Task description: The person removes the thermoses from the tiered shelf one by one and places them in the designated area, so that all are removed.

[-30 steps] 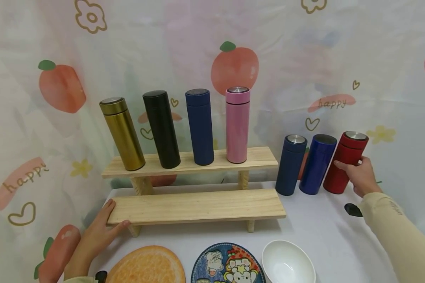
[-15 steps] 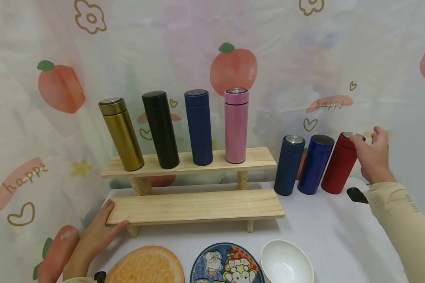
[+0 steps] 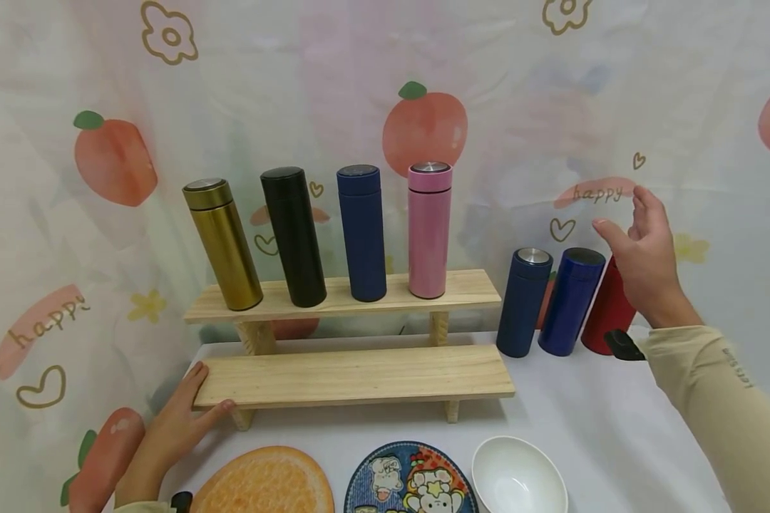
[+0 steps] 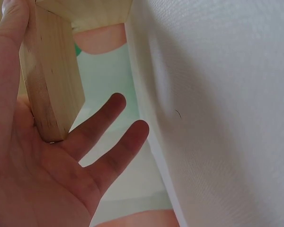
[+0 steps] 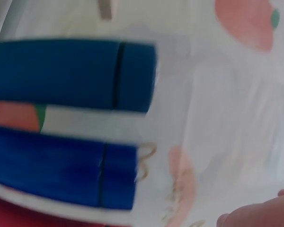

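Observation:
My left hand holds the left end of the lower board of a two-tier wooden shelf, thumb at the front edge. The left wrist view shows two straight fingers below the board. My right hand is raised with nothing in it, fingers apart, in front of and above a red thermos, hiding part of it. Left of that stand a bright blue thermos and a dark blue thermos. Both show blurred in the right wrist view, with a bit of my right hand.
Gold, black, navy and pink thermoses stand on the upper board. An orange round mat, a cartoon-patterned round mat and a white bowl lie in front. A printed curtain hangs behind.
My right hand has let go of the red thermos and risen above it, then moved slightly left. The red thermos stays standing. My left hand has kept its place on the shelf.

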`<action>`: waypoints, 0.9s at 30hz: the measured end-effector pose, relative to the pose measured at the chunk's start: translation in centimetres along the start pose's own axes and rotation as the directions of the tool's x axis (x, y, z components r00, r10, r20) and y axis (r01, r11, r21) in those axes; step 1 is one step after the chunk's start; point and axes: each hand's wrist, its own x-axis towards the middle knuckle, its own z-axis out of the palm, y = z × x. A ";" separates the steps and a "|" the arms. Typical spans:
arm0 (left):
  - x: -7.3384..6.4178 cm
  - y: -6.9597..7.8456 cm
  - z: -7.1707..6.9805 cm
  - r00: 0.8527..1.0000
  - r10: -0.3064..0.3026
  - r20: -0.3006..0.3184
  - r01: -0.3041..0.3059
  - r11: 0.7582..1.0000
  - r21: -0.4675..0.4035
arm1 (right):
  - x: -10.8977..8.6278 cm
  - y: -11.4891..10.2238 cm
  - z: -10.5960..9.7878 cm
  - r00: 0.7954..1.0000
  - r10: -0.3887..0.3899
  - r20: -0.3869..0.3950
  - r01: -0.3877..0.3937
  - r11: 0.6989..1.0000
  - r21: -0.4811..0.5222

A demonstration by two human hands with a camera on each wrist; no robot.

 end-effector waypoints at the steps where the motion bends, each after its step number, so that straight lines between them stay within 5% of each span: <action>1: 0.0 0.0 0.0 1.000 0.001 -0.001 -0.001 1.000 -0.001 | 0.0 -0.1 0.4 0.999 -0.036 0.024 0.035 0.999 0.040; 5: -0.1 0.1 0.1 1.000 0.003 -0.004 -0.003 1.000 -0.006 | -0.5 -0.8 2.1 0.989 -0.116 0.093 0.101 0.983 0.156; 11: -0.1 0.1 0.0 1.000 -0.002 0.000 0.002 1.000 -0.011 | -1.2 -2.0 4.5 0.989 -0.048 0.140 0.017 0.978 0.208; 27: 0.2 0.1 -0.1 0.997 -0.062 0.046 0.061 0.998 0.024 | -2.6 -1.6 11.6 0.964 -0.050 0.260 0.016 0.991 0.133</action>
